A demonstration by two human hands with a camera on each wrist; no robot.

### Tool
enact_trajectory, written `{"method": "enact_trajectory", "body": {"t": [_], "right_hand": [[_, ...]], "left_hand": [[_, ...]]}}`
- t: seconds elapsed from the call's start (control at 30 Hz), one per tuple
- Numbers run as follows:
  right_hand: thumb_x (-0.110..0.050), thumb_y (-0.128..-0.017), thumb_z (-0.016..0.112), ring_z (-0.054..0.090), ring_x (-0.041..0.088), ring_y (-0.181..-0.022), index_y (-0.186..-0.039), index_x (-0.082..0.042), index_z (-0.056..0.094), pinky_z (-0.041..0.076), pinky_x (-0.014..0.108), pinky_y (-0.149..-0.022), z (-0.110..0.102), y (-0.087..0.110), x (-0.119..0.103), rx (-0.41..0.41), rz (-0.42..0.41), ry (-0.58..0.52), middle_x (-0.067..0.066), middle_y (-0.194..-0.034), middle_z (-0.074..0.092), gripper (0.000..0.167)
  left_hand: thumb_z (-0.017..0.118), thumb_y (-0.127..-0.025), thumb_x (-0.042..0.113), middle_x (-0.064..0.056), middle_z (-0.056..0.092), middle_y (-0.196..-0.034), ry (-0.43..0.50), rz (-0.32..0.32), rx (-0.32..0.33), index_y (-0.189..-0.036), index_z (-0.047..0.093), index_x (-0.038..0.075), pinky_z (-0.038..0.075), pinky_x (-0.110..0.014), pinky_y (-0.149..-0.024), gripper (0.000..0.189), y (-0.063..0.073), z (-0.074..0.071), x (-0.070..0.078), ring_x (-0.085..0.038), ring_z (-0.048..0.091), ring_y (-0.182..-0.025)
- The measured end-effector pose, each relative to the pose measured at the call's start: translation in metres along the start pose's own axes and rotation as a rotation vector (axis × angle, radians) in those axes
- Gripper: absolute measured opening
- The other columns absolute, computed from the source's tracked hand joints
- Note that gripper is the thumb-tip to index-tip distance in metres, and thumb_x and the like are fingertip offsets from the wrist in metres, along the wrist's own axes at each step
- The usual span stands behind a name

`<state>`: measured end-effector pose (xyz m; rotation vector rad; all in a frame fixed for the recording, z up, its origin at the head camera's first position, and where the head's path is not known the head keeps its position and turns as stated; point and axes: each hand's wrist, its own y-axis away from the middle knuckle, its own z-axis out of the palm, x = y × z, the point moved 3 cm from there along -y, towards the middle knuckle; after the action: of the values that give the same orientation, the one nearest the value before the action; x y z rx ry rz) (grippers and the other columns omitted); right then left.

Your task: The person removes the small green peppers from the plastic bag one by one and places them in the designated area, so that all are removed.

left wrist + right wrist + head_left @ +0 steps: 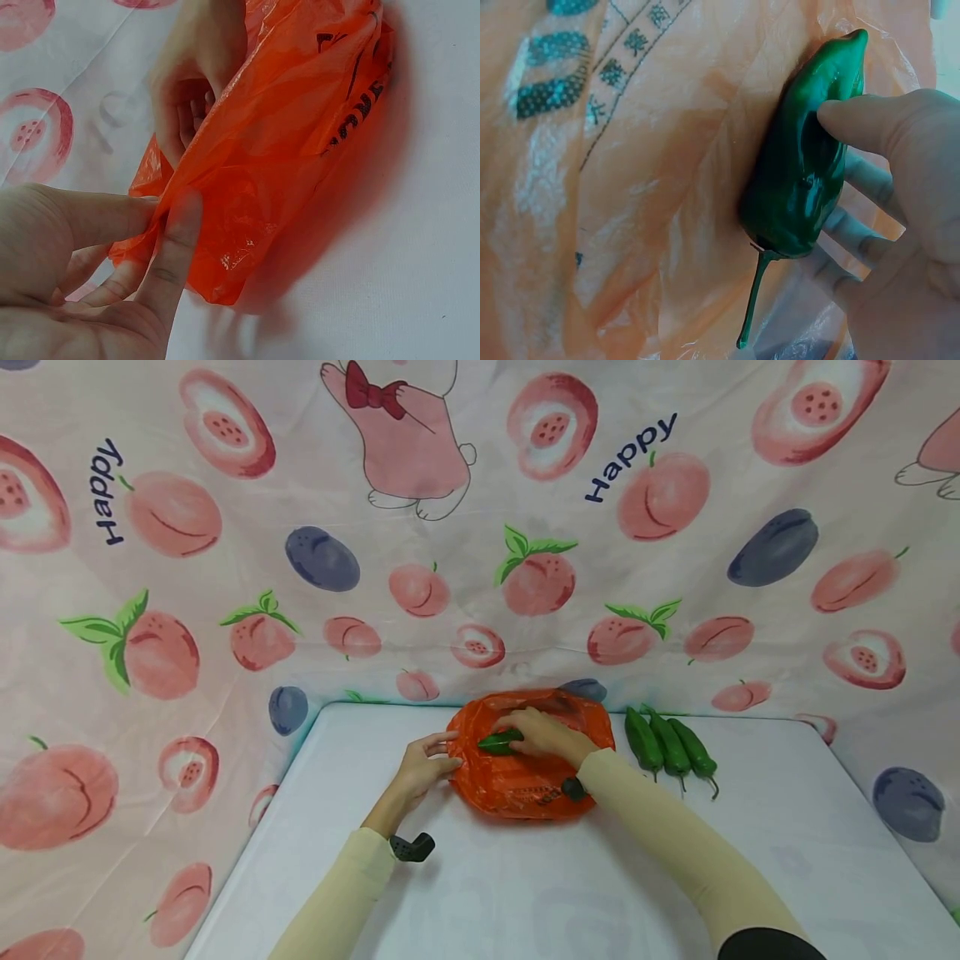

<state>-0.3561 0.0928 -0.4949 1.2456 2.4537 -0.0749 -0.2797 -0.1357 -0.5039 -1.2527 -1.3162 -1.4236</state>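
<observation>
An orange-red plastic bag [517, 789] with dark printing lies on the white table. My left hand [423, 772] pinches its left edge between thumb and fingers, and the left wrist view shows the film [292, 127] drawn up there. Inside the bag's opening, my right hand [543, 735] holds a glossy green pepper [498, 742]. Seen from the right wrist, the thumb presses on the side of this pepper [799, 157] while other fingers pass behind it. Its thin stem hangs free, and bag film surrounds it.
Right of the bag, three more green peppers [671, 747] lie side by side on the table [525, 893]. A cloth printed with peaches [540, 581] hangs behind the table's back edge and along its sides.
</observation>
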Motion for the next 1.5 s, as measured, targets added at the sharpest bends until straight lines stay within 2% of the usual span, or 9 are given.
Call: {"method": "enact_trajectory", "body": {"t": [0.47,0.67,0.93,1.33,1.5], "right_hand": [[-0.015,-0.098,0.072,0.054,0.026,-0.130,-0.140,-0.020,0.063,0.042,0.047,-0.114,-0.003,0.001,-0.001,-0.003,-0.016,-0.007,0.002,-0.138,0.062,0.043],[-0.013,-0.097,0.073,0.056,0.022,-0.128,-0.139,-0.018,0.063,0.045,0.044,-0.112,-0.006,0.003,-0.003,0.009,-0.027,-0.033,0.002,-0.137,0.063,0.043],[-0.017,-0.096,0.074,0.057,0.021,-0.126,-0.139,-0.018,0.064,0.046,0.043,-0.110,-0.009,0.007,-0.005,0.012,-0.061,-0.040,0.003,-0.136,0.064,0.044],[-0.024,-0.095,0.076,0.061,0.014,-0.113,-0.137,-0.021,0.064,0.053,0.037,-0.101,-0.029,0.022,-0.014,0.024,-0.105,-0.035,-0.001,-0.131,0.066,0.044],[-0.024,-0.094,0.077,0.062,0.016,-0.109,-0.136,-0.018,0.065,0.054,0.039,-0.098,-0.037,0.030,-0.018,0.051,-0.125,-0.043,0.001,-0.126,0.068,0.044]], "left_hand": [[0.071,-0.092,-0.006,-0.019,0.062,-0.115,0.011,-0.005,0.000,-0.140,0.062,0.005,0.062,-0.040,-0.083,0.049,0.001,0.001,0.002,-0.019,0.068,-0.079],[0.070,-0.092,-0.006,-0.020,0.062,-0.114,0.006,0.018,-0.002,-0.139,0.061,0.002,0.062,-0.035,-0.076,0.048,0.000,0.002,0.004,-0.018,0.066,-0.079],[0.070,-0.092,-0.008,-0.020,0.061,-0.113,0.023,0.023,0.005,-0.139,0.062,0.001,0.062,-0.033,-0.077,0.048,0.001,0.001,0.006,-0.017,0.067,-0.077],[0.071,-0.091,-0.009,-0.018,0.061,-0.112,0.024,0.010,0.006,-0.139,0.062,0.002,0.062,-0.031,-0.075,0.050,0.003,0.000,0.007,-0.019,0.067,-0.078],[0.071,-0.091,-0.008,-0.019,0.061,-0.114,0.016,0.009,0.009,-0.139,0.062,0.004,0.062,-0.031,-0.076,0.050,0.004,-0.001,0.005,-0.019,0.066,-0.080]]}}
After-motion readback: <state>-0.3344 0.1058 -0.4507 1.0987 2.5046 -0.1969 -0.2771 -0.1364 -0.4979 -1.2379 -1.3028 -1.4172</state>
